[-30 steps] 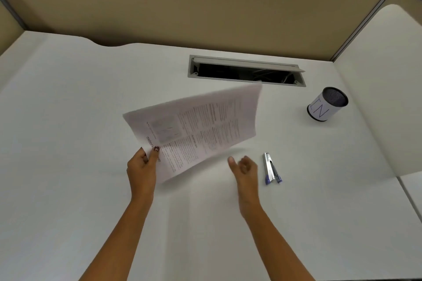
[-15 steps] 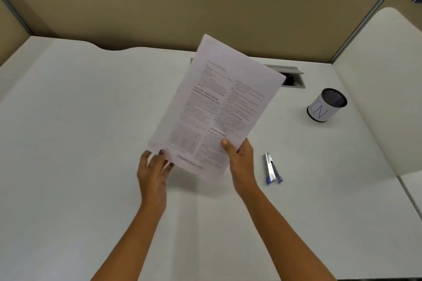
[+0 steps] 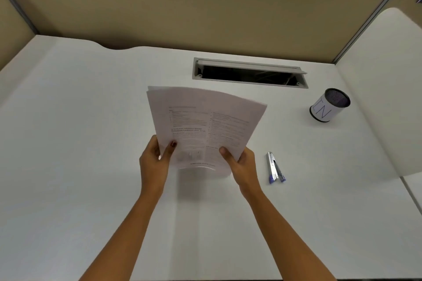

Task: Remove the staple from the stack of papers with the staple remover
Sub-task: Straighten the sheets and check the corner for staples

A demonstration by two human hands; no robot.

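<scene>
At the centre of the frame, the stack of papers was held up off the white table, both hands pinching its lower corners: the left hand with thumb over the lower left corner, the right hand with thumb on the lower right. The sheets bowed and fanned slightly at the top edge, so they looked light, limp and easy to crease; the staple itself could not be made out. A grip close to the stapled corner would probably keep the pages from tearing. The staple remover lay untouched on the table just right of the right hand; it looked small, rigid and metal, best taken by its blue-tipped handles. Counted: one stack, one remover, one mesh pen cup at the right, two hands.
</scene>
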